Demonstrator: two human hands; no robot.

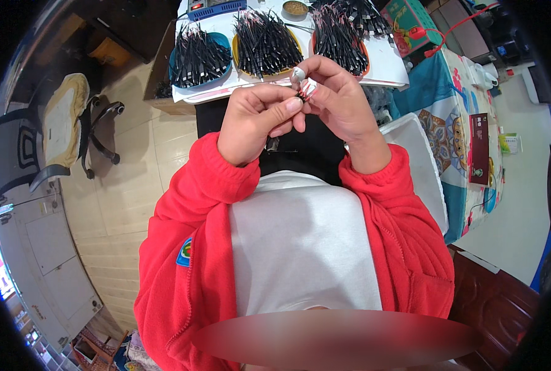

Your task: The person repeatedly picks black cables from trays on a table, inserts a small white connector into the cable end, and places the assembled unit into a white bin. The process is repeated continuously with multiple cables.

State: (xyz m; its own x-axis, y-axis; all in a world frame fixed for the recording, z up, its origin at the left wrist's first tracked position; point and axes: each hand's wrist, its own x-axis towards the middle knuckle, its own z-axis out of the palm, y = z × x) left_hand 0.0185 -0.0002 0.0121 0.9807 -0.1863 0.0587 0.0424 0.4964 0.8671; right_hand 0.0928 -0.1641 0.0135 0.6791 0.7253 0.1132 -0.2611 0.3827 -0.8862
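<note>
Both hands meet at upper centre: left hand [255, 122] and right hand [340, 102] fingers pinched together on a small black part [300, 94]; trays of black cables [264, 42] just above.

Both hands met before the chest, the left hand [254, 120] just left of the right hand [337, 99], a small part [302, 86] pinched between them. Beyond the hands stood a table [386, 65] with three trays of cables in a row: left tray [198, 59], middle tray [266, 43], right tray [338, 37]. A chair [59, 123] stood far left on the floor.
</note>
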